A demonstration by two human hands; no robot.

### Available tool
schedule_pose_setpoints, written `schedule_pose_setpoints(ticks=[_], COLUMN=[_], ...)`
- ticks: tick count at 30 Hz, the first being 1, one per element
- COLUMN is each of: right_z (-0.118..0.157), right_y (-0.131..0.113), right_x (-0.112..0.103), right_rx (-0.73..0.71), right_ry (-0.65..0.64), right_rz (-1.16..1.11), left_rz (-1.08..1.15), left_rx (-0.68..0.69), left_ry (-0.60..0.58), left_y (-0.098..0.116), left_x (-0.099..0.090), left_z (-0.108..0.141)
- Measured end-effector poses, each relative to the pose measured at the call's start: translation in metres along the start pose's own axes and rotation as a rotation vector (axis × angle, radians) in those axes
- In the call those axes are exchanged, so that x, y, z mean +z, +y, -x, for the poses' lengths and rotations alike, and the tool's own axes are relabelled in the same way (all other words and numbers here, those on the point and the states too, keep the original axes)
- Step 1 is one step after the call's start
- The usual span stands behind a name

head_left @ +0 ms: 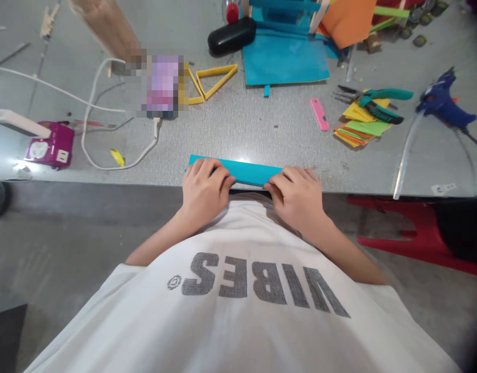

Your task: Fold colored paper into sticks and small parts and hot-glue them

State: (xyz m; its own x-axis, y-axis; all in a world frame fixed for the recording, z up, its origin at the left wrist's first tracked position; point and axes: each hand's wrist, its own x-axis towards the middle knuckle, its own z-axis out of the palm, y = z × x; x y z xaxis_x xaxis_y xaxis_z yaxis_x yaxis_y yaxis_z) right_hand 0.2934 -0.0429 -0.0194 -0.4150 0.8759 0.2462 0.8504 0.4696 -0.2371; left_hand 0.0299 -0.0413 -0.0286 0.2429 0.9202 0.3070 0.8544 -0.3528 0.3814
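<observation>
Observed from beside the counter: the person's left grip and right grip are both closed, fingers curled over a blue strip lying along the near edge. The right grip hides the strip's right end; how the thumbs bear underneath cannot be made out. Another person's forearm is cut off above, its hand lost in pixelation beside a phone, screen unreadable. A blue glue gun stands clear, right.
</observation>
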Motion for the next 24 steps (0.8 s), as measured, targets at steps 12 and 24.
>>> schedule_pose_setpoints(ticks=[12,24], right_z=[-0.010,-0.011], right_y=[0.000,-0.001], right_x=[-0.009,-0.011], right_rx=[0.130,0.092], right_ry=[-0.081,-0.106], right_rz=[-0.125,0.004], left_rz=[-0.001,-0.085], left_rx=[-0.057,0.009], left_ry=[0.006,0.069], left_y=[0.008,0.005], left_x=[0.002,0.008], left_z=[-0.008,-0.008])
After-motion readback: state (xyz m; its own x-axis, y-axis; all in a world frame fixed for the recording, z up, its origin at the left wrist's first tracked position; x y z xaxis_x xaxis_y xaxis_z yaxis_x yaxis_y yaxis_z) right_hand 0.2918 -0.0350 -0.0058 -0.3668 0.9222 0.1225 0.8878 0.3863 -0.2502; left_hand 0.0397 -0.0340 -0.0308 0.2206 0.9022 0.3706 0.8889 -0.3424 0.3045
